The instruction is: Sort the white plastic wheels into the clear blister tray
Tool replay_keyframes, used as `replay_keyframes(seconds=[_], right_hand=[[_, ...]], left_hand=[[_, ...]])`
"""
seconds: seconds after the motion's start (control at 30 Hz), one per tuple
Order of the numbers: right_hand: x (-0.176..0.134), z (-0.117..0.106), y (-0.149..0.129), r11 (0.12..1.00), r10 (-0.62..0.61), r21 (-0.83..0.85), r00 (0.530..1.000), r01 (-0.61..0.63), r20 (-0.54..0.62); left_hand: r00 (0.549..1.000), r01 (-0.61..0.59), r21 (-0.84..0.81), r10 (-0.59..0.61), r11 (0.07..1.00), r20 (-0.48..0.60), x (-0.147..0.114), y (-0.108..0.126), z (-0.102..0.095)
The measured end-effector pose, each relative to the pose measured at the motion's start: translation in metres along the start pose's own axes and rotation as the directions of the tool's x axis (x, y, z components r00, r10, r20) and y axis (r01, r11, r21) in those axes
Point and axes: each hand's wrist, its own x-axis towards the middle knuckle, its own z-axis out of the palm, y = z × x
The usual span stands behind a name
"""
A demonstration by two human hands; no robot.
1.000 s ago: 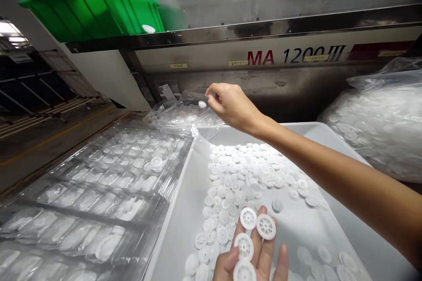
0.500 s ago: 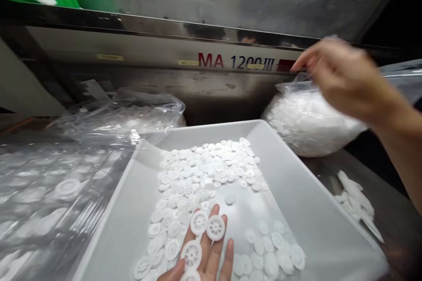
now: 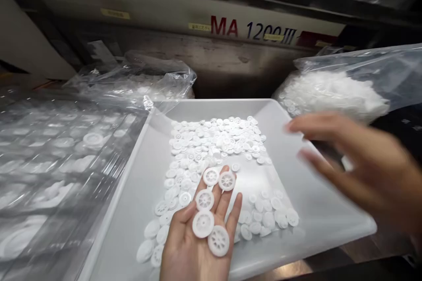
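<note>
My left hand [image 3: 194, 259] is palm up over the grey plastic tub [image 3: 323, 197], with several white spoked plastic wheels [image 3: 202, 224] lying along its palm and fingers. Its fingers are spread and slightly bent, with the thumb beside the wheels. Blurred by motion, my right hand [image 3: 372, 171] hovers over the tub's right rim. Thumb and forefinger are apart there, and nothing shows between them. Small white wheels [image 3: 214, 140] cover the tub's far end and left side. A smaller group of white discs [image 3: 263, 215] lies at the near right.
Left of the tub, a clear-covered layer of white parts [image 3: 62, 158] spreads out. A clear plastic bag [image 3: 141, 83] lies behind the tub's left corner; another bag of white parts [image 3: 332, 92] sits behind the right. A machine panel marked MA 1200III [image 3: 158, 13] runs across the back.
My right hand has come down from above the right bag to the tub's right rim. The view has tilted downward, showing more of my left hand, which still bears the wheels.
</note>
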Motion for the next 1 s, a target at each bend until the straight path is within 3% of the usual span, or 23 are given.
replay_keyframes(seconds=[0.07, 0.13, 0.33, 0.6, 0.67, 0.73, 0.87, 1.0], right_hand=[[-0.007, 0.027, -0.022, 0.977, -0.192, 0.132, 0.961, 0.167, 0.202], [-0.005, 0.047, -0.032, 0.945, -0.283, 0.247, 0.918, 0.216, 0.278], [0.008, 0.074, -0.025, 0.898, -0.19, 0.44, 0.91, 0.009, 0.369], [0.0, 0.08, -0.023, 0.773, -0.12, 0.613, 0.91, -0.164, 0.396], [-0.002, 0.078, -0.025, 0.787, -0.134, 0.61, 0.938, -0.096, 0.32], [-0.004, 0.077, -0.028, 0.801, -0.219, 0.596, 0.955, 0.059, 0.2], [-0.011, 0.082, -0.037, 0.771, -0.497, 0.486, 0.866, 0.412, 0.054], [-0.019, 0.084, -0.041, 0.754, -0.577, 0.415, 0.815, 0.51, 0.048]], left_hand=[[1.0, -0.001, -0.014, 0.001, 1.0, 0.003, -0.001, -0.002, 0.002], [1.0, 0.019, -0.025, -0.018, 1.0, 0.011, 0.001, -0.003, 0.0], [0.992, 0.114, -0.114, -0.107, 0.987, 0.066, 0.003, -0.004, -0.009], [0.956, 0.252, -0.244, -0.202, 0.936, 0.215, 0.013, -0.006, -0.021], [0.947, 0.252, -0.23, -0.19, 0.94, 0.26, 0.015, -0.005, -0.026], [0.942, 0.233, -0.19, -0.172, 0.954, 0.289, 0.015, -0.005, -0.029], [0.928, 0.275, -0.142, -0.224, 0.951, 0.298, 0.011, -0.001, -0.024], [0.901, 0.284, -0.106, -0.228, 0.953, 0.368, 0.006, 0.004, -0.019]])
